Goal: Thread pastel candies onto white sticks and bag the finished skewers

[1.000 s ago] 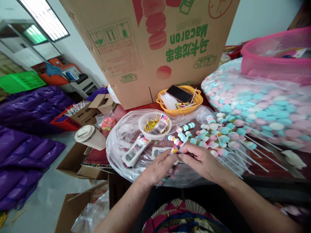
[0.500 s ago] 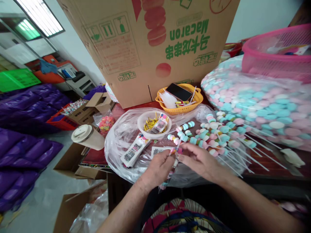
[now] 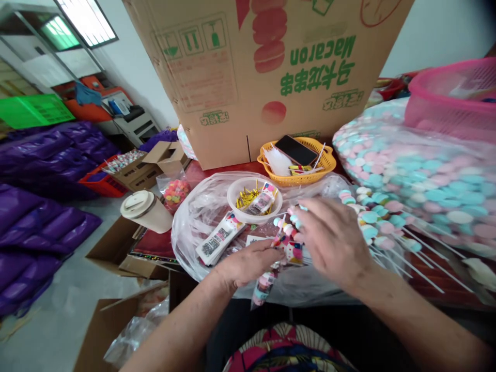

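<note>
My left hand is closed around a clear-wrapped candy skewer, whose pink and blue pieces hang below the fingers. A colourful printed label shows just right of its fingertips. My right hand is raised over loose candy skewers, with thumb and fingers apart and slightly blurred; some skewers are hidden behind it. Beyond the hands stands a white bowl with gold twist ties and a printed packet. A stack of printed wrappers lies left of it on clear plastic.
A yellow basket with a phone stands before a large cardboard box. To the right are piled skewers, a big bag of candies and a pink basket. A lidded cup stands at the left table edge.
My right hand has come away from the left hand, up and to the right, and its fingers have spread. The left hand still holds the wrapped skewer, now more visible. The view has shifted slightly.
</note>
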Tool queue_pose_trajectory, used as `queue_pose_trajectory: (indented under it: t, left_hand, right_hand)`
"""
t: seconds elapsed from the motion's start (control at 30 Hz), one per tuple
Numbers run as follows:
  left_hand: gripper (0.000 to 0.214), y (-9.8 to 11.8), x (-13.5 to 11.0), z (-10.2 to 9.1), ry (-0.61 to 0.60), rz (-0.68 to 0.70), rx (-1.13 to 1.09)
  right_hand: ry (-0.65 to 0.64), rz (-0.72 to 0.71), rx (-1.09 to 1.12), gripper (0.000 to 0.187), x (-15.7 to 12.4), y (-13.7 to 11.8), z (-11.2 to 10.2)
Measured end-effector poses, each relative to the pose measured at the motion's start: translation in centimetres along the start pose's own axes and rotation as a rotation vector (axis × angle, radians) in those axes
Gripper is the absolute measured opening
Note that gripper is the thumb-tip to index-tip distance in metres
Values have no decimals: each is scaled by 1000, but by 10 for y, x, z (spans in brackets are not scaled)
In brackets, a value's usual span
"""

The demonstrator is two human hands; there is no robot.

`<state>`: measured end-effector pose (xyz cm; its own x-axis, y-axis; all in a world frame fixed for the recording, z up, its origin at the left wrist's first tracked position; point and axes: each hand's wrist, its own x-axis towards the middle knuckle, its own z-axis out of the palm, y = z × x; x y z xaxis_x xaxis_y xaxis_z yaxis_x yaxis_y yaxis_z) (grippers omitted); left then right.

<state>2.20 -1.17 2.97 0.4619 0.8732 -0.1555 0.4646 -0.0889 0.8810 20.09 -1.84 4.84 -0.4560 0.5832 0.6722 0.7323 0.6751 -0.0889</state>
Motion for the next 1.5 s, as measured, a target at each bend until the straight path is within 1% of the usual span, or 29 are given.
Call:
queue_pose_trajectory:
  t: [0.07, 0.1, 0.13, 0.2, 0.23, 0.27, 0.3, 0.33, 0.4, 0.43, 0.47, 0.5, 0.53, 0.57, 0.6, 0.67, 0.7, 0.73, 0.77, 0.8, 0.87, 0.93, 1.0, 1.1, 1.17, 1.3, 1.37, 1.43, 1.5]
  left_hand:
    - [21, 0, 2, -4, -75, 22, -26]
    - [20, 1, 2, -7, -152, 17, -54]
    - [20, 3, 2, -9, -227, -5, -62]
    - [21, 9, 0, -15, -422, -68, -10]
    - [22, 13, -2, -17, -505, -76, 77]
    - [23, 16, -4, -19, -536, -54, 213]
    - [22, 20, -7, -21, -504, 4, 391]
    - [19, 22, -11, -22, -423, 93, 580]
    - [12, 21, -19, -23, -213, 296, 873]
    - [14, 18, -23, -24, -117, 384, 946]
    - [16, 13, -26, -25, -31, 459, 964]
    - [18, 6, -29, -25, 47, 506, 928]
    - [19, -1, -32, -26, 134, 514, 836]
    - [21, -9, -33, -26, 230, 474, 695]
    - [22, -16, -34, -26, 328, 386, 505]
    - [22, -27, -33, -24, 475, 92, 35]
    - [22, -31, -32, -23, 510, -79, -205]
    - [22, -34, -31, -22, 529, -225, -422]
    - [23, -37, -30, -22, 533, -327, -603]
    - [23, -39, -30, -22, 536, -382, -748]
    - [25, -42, -29, -23, 542, -400, -924]
    - [26, -45, -30, -25, 549, -375, -1005]
    - [25, -47, -29, -26, 570, -349, -1058]
    - [24, -48, -26, -26, 600, -309, -1103]
    - [24, -47, -25, -23, 602, -308, -1103]
    - [27, -44, -27, -17, 614, -360, -1098]
    - [27, -44, -30, -17, 610, -371, -1089]
    - [26, -44, -33, -19, 606, -362, -1071]
    - [26, -44, -33, -21, 606, -347, -1063]
  right_hand:
    - [-133, -286, 1, 34, 2, 1, -4]
    - [-201, -394, -8, 34, 1, 0, -3]
    - [-255, -466, -23, 34, -2, 0, -1]
    - [-350, -504, -45, 29, -10, -2, 7]
    - [-408, -488, -30, 27, -14, -3, 11]
    - [-467, -438, 17, 24, -18, -5, 14]
    - [-534, -336, 102, 22, -20, -8, 16]
    - [-617, -172, 222, 23, -20, -11, 17]
    - [-810, 279, 533, 28, -12, -16, 15]
    - [-908, 496, 695, 31, -5, -16, 13]
    - [-1004, 650, 841, 32, 5, -14, 12]
    - [-1085, 725, 953, 34, 18, -9, 12]
    - [-1127, 726, 1011, 35, 32, -1, 15]
    - [-1137, 658, 1008, 36, 48, 9, 21]
    - [-1094, 577, 932, 38, 64, 20, 30]
    - [-847, 373, 574, 33, 94, 41, 61]
    - [-785, 266, 375, 28, 105, 50, 80]
    - [-779, 239, 319, 23, 114, 56, 100]
    - [-784, 219, 285, 19, 119, 60, 119]
    - [-797, 205, 256, 16, 121, 62, 137]
    - [-825, 194, 227, 13, 120, 63, 160]
    - [-830, 170, 200, 12, 116, 64, 167]
    - [-813, 145, 185, 13, 115, 66, 160]
    - [-786, 136, 180, 22, 118, 68, 147]
    - [-794, 148, 184, 23, 118, 64, 147]
    - [-833, 230, 199, 11, 115, 52, 166]
    - [-826, 290, 228, 10, 116, 51, 173]
    - [-790, 344, 283, 13, 119, 54, 171]
    - [-755, 406, 356, 17, 122, 59, 159]
